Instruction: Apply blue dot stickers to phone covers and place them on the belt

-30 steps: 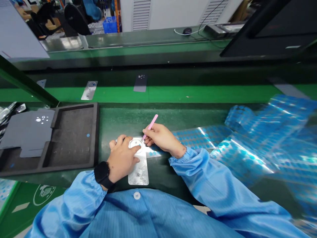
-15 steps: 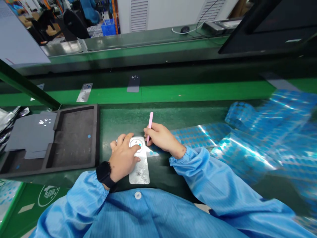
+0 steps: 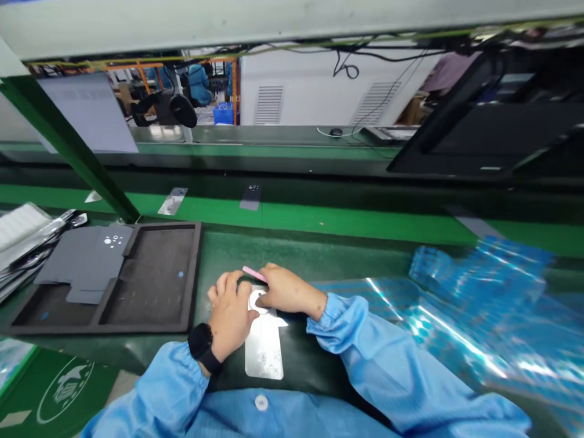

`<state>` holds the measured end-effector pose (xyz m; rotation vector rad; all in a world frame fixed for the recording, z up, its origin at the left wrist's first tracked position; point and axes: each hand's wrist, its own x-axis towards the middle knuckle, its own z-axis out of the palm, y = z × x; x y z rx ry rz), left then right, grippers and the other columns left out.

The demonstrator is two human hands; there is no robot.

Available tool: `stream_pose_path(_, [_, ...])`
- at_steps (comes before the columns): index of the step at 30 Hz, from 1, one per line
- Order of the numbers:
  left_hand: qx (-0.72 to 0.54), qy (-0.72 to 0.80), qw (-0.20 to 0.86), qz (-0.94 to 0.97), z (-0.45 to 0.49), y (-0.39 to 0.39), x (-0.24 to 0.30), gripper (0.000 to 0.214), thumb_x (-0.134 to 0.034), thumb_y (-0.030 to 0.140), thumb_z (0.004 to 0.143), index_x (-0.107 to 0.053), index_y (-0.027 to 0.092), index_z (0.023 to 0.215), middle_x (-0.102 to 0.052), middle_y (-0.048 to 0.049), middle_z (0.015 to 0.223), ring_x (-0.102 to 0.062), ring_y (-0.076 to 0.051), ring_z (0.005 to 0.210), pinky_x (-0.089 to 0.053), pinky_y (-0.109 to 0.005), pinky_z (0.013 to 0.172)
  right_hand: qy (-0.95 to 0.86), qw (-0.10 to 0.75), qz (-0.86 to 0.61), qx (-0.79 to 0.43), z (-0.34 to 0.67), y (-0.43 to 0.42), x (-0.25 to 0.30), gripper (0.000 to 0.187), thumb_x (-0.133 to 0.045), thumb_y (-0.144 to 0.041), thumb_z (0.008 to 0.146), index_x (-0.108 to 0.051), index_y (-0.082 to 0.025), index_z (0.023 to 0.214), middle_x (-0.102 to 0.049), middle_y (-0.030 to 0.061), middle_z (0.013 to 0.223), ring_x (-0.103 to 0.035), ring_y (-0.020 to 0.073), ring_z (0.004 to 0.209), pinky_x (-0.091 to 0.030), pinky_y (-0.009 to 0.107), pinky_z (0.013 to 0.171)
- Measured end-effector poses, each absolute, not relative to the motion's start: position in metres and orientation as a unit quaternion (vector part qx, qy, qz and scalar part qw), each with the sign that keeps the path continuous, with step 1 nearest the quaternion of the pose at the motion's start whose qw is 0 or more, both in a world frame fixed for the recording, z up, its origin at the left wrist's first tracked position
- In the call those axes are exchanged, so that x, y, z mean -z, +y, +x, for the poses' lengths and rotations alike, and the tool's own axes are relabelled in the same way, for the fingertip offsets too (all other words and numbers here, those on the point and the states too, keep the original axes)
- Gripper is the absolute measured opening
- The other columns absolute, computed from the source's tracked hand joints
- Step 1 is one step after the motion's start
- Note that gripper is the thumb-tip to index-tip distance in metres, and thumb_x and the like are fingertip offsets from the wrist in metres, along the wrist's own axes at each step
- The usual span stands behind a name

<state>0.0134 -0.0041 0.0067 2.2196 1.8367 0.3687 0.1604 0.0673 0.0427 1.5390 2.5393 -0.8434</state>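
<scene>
A silvery phone back panel (image 3: 263,353) lies flat on the green bench before me, with a round camera area (image 3: 258,300) at its far end. My left hand (image 3: 229,313) grips the panel's left side from above, fingers bent around the far end and thumb on its surface. Pink tweezers (image 3: 254,274) lie slantwise in my right hand (image 3: 287,289), pointing away to the left. The thumb of that hand presses at the camera area. Hidden beneath the fingers are the tweezers' tips. A small piece of clear film (image 3: 281,322) sticks out beside the panel's right edge.
A black tray (image 3: 195,274) at left holds grey sheets (image 3: 86,255). Clear film with blue dots (image 3: 474,304) spreads over the right side. Further panels (image 3: 173,201) lie on the green strip behind. A green post (image 3: 77,152) rises at left; a dark monitor (image 3: 483,134) stands right.
The view has tilted up. My right hand has moved onto the panel's camera area, and the tweezers have swung from upright to slanting left. The left hand stays on the panel.
</scene>
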Motion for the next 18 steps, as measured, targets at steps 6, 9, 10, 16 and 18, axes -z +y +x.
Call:
stream_pose_path(6, [-0.135, 0.656, 0.119, 0.733, 0.016, -0.004, -0.002, 0.037, -0.073, 0.023, 0.076, -0.053, 0.019, 0.106, -0.046, -0.0142, 0.134, -0.039, -0.033, 0.125, -0.039, -0.056, 0.094, 0.823, 0.044, 0.505, 0.255, 0.156, 0.068, -0.041, 0.043, -0.069, -0.026, 0.066, -0.063, -0.008, 0.104, -0.054, 0.0154, 0.113, -0.062, 0.0237, 0.092, -0.045, 0.03, 0.081])
stream_pose_path(9, [-0.143, 0.657, 0.107, 0.732, 0.021, -0.006, 0.001, 0.037, -0.072, 0.029, 0.078, -0.052, 0.019, 0.109, -0.045, -0.015, 0.133, -0.04, -0.033, 0.124, -0.039, -0.057, 0.093, 0.828, 0.046, 0.495, 0.26, 0.156, 0.071, -0.039, 0.027, -0.065, -0.021, 0.069, -0.063, -0.009, 0.093, -0.056, 0.0144, 0.106, -0.061, 0.0233, 0.089, -0.044, 0.03, 0.079])
stream_pose_path(10, [-0.147, 0.657, 0.101, 0.732, 0.022, -0.005, 0.002, 0.037, -0.071, 0.03, 0.079, -0.052, 0.019, 0.11, -0.045, -0.0152, 0.133, -0.039, -0.033, 0.124, -0.039, -0.057, 0.093, 0.83, 0.054, 0.49, 0.262, 0.156, 0.072, -0.039, 0.021, -0.064, -0.02, 0.069, -0.063, -0.011, 0.088, -0.058, 0.0135, 0.101, -0.061, 0.0232, 0.086, -0.044, 0.03, 0.076])
stream_pose_path(16, [-0.172, 0.669, 0.095, 0.717, 0.019, -0.014, 0.009, 0.046, -0.069, 0.041, 0.08, -0.052, 0.018, 0.115, -0.047, -0.0166, 0.128, -0.041, -0.034, 0.12, -0.042, -0.055, 0.09, 0.837, 0.079, 0.491, 0.226, 0.16, 0.069, -0.036, 0.033, -0.064, -0.022, 0.071, -0.062, -0.013, 0.103, -0.059, 0.0132, 0.105, -0.062, 0.0274, 0.093, -0.044, 0.033, 0.076])
stream_pose_path(18, [-0.18, 0.659, 0.116, 0.721, 0.017, -0.025, 0.011, 0.062, -0.074, 0.055, 0.071, -0.052, 0.018, 0.116, -0.047, -0.0171, 0.128, -0.041, -0.036, 0.119, -0.041, -0.056, 0.09, 0.831, 0.093, 0.504, 0.216, 0.163, 0.067, -0.035, 0.037, -0.065, -0.027, 0.071, -0.061, -0.015, 0.106, -0.057, 0.013, 0.111, -0.062, 0.0272, 0.093, -0.045, 0.034, 0.075])
